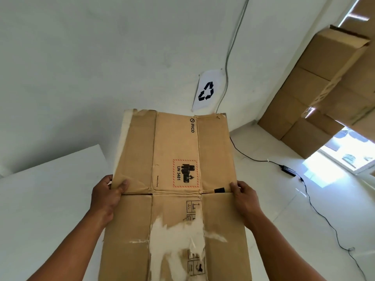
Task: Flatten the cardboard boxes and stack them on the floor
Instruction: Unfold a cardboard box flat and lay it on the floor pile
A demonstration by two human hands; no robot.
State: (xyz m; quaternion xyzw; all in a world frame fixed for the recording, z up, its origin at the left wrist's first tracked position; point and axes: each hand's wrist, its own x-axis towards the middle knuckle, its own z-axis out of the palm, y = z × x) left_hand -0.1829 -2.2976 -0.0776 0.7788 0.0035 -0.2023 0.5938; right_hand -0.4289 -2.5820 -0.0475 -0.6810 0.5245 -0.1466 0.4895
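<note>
A flattened brown cardboard box [174, 155] with a "PICO" mark, a "UN 3481" label and torn white patches is held up in front of me, above the white floor. My left hand [107, 196] grips its left edge at the middle fold, thumb on the front face. On the opposite edge, at the same fold, my right hand [244, 196] holds the box. The lower half runs out of view at the bottom.
A stack of brown cardboard boxes [316, 86] stands against the wall at the right. A paper sign with a recycling symbol [207, 91] hangs on the white wall. A black cable with a power adapter [289, 170] trails across the floor. A white table [40, 189] is at the left.
</note>
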